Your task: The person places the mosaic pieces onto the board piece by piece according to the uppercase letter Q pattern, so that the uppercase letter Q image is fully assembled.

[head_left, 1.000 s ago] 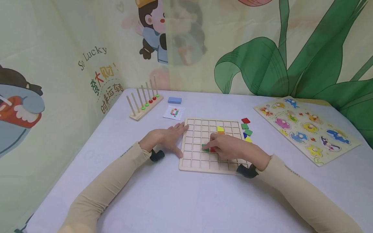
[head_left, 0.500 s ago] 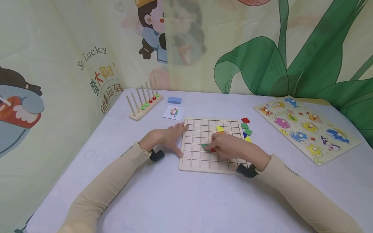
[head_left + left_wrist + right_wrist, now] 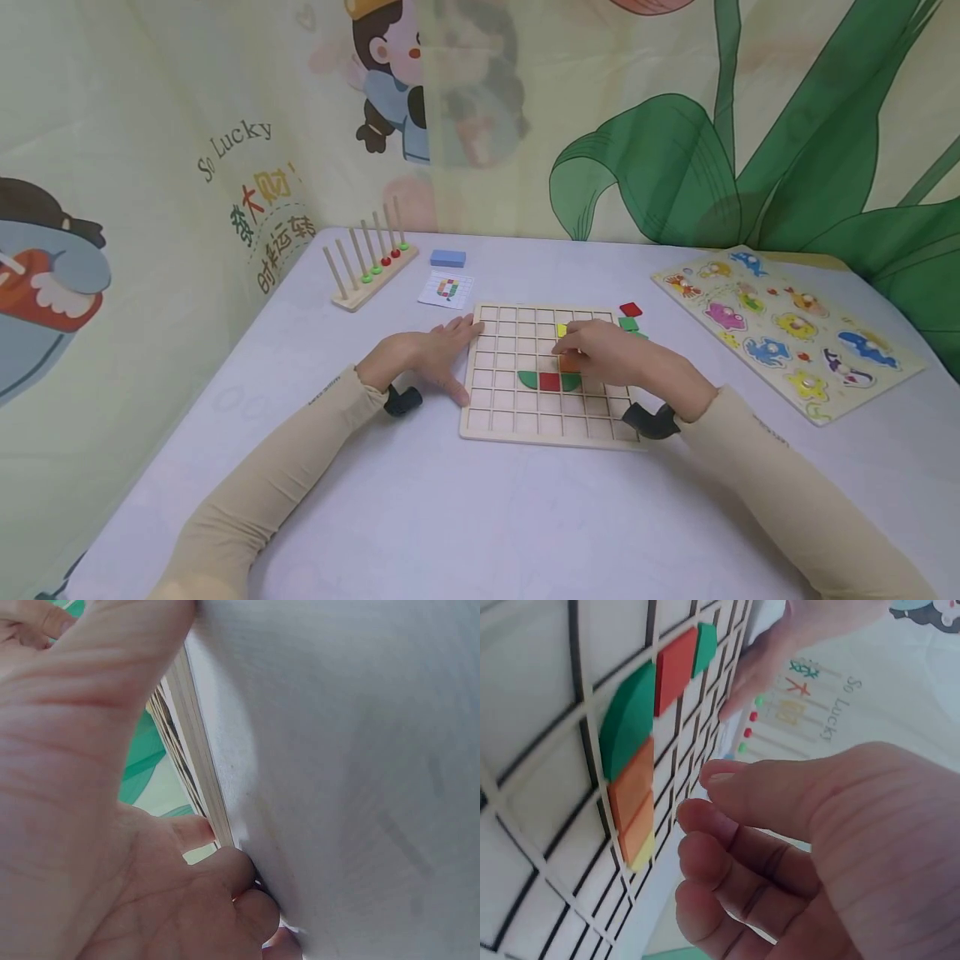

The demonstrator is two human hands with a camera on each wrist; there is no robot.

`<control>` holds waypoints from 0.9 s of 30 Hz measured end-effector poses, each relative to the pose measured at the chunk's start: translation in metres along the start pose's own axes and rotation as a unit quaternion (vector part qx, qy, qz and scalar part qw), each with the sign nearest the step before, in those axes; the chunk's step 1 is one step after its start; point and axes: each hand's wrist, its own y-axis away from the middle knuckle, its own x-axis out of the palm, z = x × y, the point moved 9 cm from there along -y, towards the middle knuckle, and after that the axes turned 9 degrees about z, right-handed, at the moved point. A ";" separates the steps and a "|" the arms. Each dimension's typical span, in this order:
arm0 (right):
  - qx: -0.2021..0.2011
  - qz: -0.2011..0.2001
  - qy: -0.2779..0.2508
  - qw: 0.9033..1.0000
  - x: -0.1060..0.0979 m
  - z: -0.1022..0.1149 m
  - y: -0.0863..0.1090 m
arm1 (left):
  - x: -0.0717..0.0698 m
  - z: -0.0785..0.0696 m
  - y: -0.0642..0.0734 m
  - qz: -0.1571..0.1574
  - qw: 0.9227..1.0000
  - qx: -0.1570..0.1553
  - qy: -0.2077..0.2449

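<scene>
Green tile (image 3: 527,380) is uncovered now: a sec ago my R hand (image 3: 611,350) was pressing it; since then it's lifted & moved up near the yellow tile (image 3: 561,331), fingers loosely curled, thumb & index a bit apart, nothing held. Green sits in its cell on the board (image 3: 495,423), just L of the red tile (image 3: 550,382), so I'd call that piece seated. L hand (image 3: 431,354): fingers spread, touching board's L edge, no grip.
</scene>
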 end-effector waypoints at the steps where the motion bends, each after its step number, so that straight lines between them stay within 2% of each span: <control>1: 0.004 -0.002 -0.001 1.000 -0.002 -0.003 0.001 | 0.000 0.000 0.000 0.000 1.000 0.000 0.000; 6: 0.041 -0.015 -0.008 0.999 -0.017 -0.027 0.010 | 0.000 0.000 0.000 0.001 1.000 -0.003 -0.002; 13: 0.153 -0.016 -0.021 0.988 -0.032 -0.076 0.031 | 0.001 0.000 0.001 0.000 1.000 0.001 0.000; 16: 0.193 0.004 -0.028 0.981 -0.029 -0.091 0.036 | 0.001 0.001 0.001 0.000 1.000 -0.002 0.002; 20: 0.226 0.043 -0.033 0.973 -0.020 -0.105 0.040 | 0.001 0.002 0.000 0.000 1.000 0.000 0.002; 27: 0.242 0.079 -0.049 0.966 -0.009 -0.116 0.039 | 0.001 0.001 -0.001 -0.003 1.000 0.004 -0.001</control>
